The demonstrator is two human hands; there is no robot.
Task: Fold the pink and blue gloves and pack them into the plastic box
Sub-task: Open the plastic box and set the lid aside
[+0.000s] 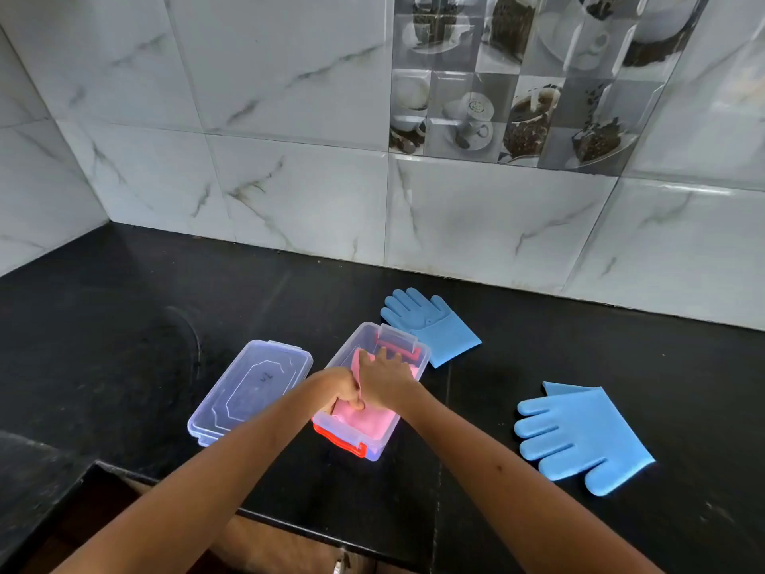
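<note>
A clear plastic box [374, 447] with red clasps stands on the black counter. Pink glove material [368, 420] lies folded inside it. My left hand [339, 389] is closed on the pink glove's edge at the middle of the box. Beside it, my right hand [383, 374] presses down flat on the pink glove, fingers spread toward the far end. One blue glove [430, 325] lies flat behind the box, touching its far corner. A second blue glove [579, 437] lies flat to the right, apart from the box.
The box's clear lid [252, 389] lies upside up just left of the box. The black counter [579, 345] ends at a tiled wall behind and on the left. Its front edge [289, 524] runs below my forearms, with a step-down at the lower left.
</note>
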